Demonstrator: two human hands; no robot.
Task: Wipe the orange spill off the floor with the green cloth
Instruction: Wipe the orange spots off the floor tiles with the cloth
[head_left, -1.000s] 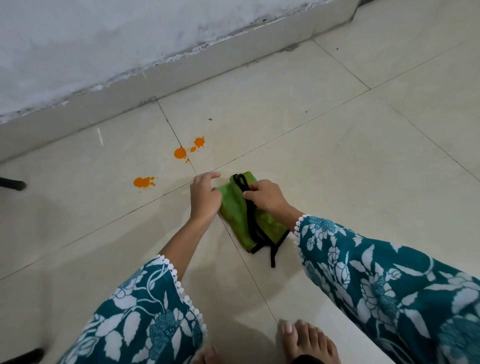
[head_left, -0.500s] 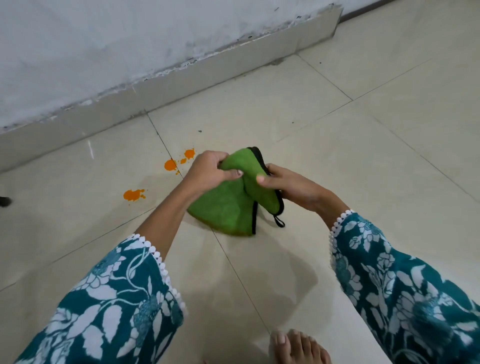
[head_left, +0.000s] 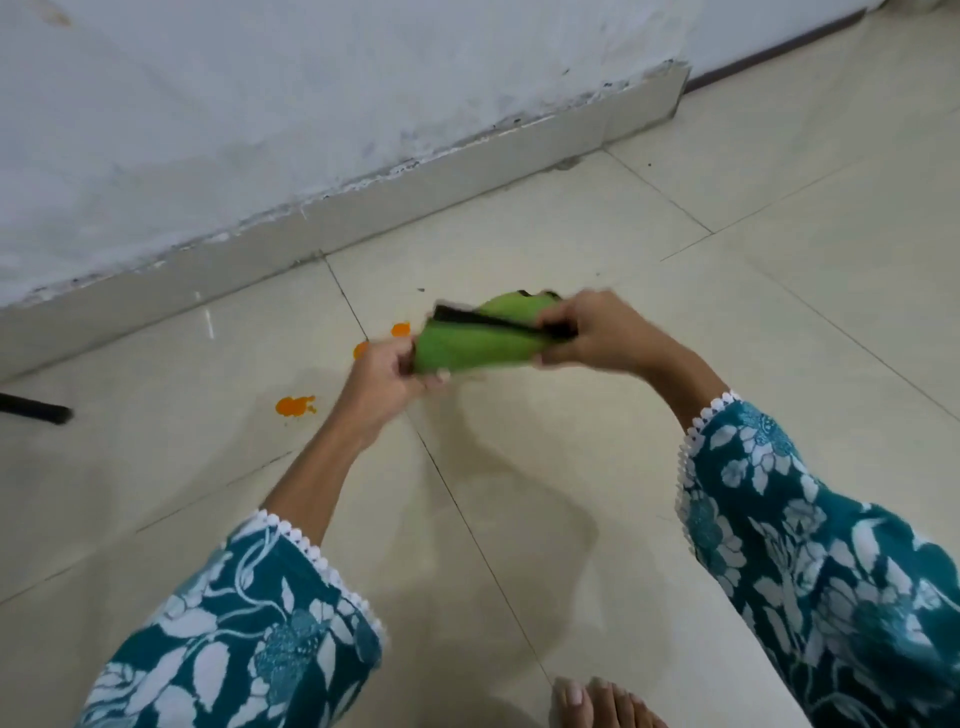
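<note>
The green cloth (head_left: 478, 340), edged in black, is held up off the floor, stretched between both hands. My left hand (head_left: 387, 376) grips its left end and my right hand (head_left: 587, 332) grips its right end by the black trim. The orange spill lies on the pale floor tiles: one splat (head_left: 294, 406) to the left of my left hand, a small drop (head_left: 400, 329) just beyond the cloth's left end, and another drop (head_left: 359, 349) partly hidden behind my left hand.
A white wall with a tiled skirting (head_left: 363, 218) runs along the far side. A black bar end (head_left: 36, 410) pokes in at the left edge. My bare toes (head_left: 597, 701) show at the bottom.
Both hands have lifted the cloth from the floor and pulled it out sideways between them. The hands are higher and farther apart than one second ago.
</note>
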